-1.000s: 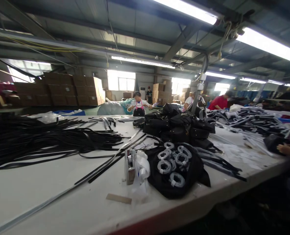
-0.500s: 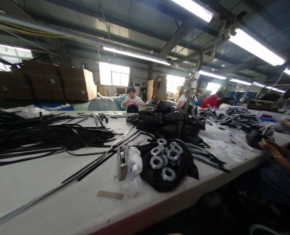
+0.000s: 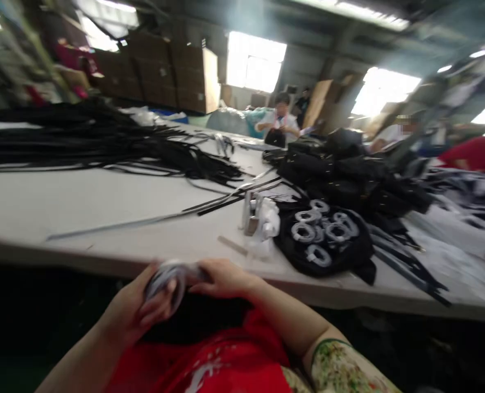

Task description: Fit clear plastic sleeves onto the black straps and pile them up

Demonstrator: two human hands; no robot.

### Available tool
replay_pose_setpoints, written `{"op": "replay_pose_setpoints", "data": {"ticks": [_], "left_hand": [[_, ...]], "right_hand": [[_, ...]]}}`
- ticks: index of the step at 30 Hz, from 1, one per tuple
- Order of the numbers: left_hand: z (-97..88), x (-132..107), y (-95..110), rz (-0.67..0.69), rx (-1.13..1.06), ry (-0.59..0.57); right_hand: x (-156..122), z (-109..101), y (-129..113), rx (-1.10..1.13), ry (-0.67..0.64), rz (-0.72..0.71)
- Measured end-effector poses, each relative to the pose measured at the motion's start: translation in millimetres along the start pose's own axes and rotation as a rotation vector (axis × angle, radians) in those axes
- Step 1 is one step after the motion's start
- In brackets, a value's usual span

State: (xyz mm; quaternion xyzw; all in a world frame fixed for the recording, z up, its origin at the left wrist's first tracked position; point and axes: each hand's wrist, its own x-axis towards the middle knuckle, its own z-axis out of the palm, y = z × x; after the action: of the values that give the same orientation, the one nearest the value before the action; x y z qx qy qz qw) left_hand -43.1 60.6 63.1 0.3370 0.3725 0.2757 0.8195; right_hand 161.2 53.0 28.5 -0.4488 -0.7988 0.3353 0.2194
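Note:
My left hand [image 3: 138, 308] is closed around a small coil of grey strip [image 3: 169, 281], with its fingers through the loop, just in front of the table edge. Pinched in my right hand [image 3: 222, 277] is the free end of that same strip, on the coil's right side. Motion blurs both hands somewhat. Several similar grey coils [image 3: 318, 254] lie on a black cloth bundle [image 3: 295, 262] to the right. A metal tape dispenser-like block [image 3: 251, 215] and crumpled white plastic [image 3: 269, 221] stand beside the bundle.
Long black strips [image 3: 103, 142] cover the far left of the white table [image 3: 103, 202]. Black bags [image 3: 349, 169] are piled at the right. A flat beige strip [image 3: 232, 244] lies near the front edge. A co-worker [image 3: 281, 123] sits across the table; other people are farther right.
The view has swung left and down. My hands, out of sight before, now show at the front with the grey coil held between them.

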Motion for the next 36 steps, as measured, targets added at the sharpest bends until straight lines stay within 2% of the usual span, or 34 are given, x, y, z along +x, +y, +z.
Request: {"op": "replay_pose_setpoints", "data": {"ticks": [2,4,6,8,10,12,14,16,19,21,23,26,28,30,31,33,34,36], "left_hand": [[-1.3,-8.8,0.3,0.074,-0.12,0.033],[0.2,-1.0,2.8,0.231,-0.142,0.096],[-1.2,14.3,0.6,0.455,0.014,0.23],[-5.5,26.2,-8.1,0.633,0.367,0.347],[-12.0,30.0,-20.1,0.687,0.745,0.385],[-20.1,27.0,-30.6,0.645,1.015,0.369],[-27.9,21.0,-36.6,0.581,1.151,0.35],[-33.9,15.3,-37.7,0.463,1.18,0.279],[-40.5,8.9,-33.9,0.085,1.048,0.078],[-44.4,6.1,-31.1,-0.16,0.849,-0.047],[-46.7,5.6,-30.0,-0.258,0.577,-0.136],[-41.9,11.3,-33.1,-0.182,0.134,-0.187],[-32.2,18.0,-38.8,-0.04,-0.122,-0.142],[-21.5,23.9,-47.1,0.113,-0.322,-0.076],[-17.5,25.6,-51.7,0.169,-0.387,-0.054],[-14.4,26.2,-61.1,0.227,-0.408,-0.035],[-15.2,25.1,-65.6,0.243,-0.357,-0.015],[-18.4,21.2,-74.3,0.29,-0.126,0.103]], "right_hand": [[-1.7,27.7,-1.3,0.29,-0.067,0.053],[-4.5,49.3,-7.9,0.652,-0.184,0.16],[-8.7,59.0,-18.3,0.979,-0.334,0.236],[-12.6,55.3,-27.6,1.192,-0.424,0.262],[-14.7,42.4,-30.2,1.27,-0.408,0.294],[-15.3,27.0,-24.1,1.247,-0.33,0.332],[-15.5,14.5,-11.6,1.14,-0.271,0.361],[-15.9,6.4,2.5,0.931,-0.302,0.373],[-15.8,0.5,17.8,0.426,-0.324,0.306],[-14.7,1.5,22.5,0.107,-0.24,0.238],[-12.9,9.9,23.4,-0.017,-0.147,0.208],[-9.7,40.7,18.0,0.158,-0.115,0.221],[-7.9,66.4,12.0,0.299,-0.094,0.257],[-6.9,83.5,7.6,0.408,-0.013,0.32],[-6.9,85.7,7.0,0.454,0.032,0.352],[-8.6,75.6,10.0,0.509,0.081,0.393],[-10.6,64.7,13.1,0.499,0.056,0.371],[-16.7,38.3,19.6,0.38,-0.023,0.282]]}}
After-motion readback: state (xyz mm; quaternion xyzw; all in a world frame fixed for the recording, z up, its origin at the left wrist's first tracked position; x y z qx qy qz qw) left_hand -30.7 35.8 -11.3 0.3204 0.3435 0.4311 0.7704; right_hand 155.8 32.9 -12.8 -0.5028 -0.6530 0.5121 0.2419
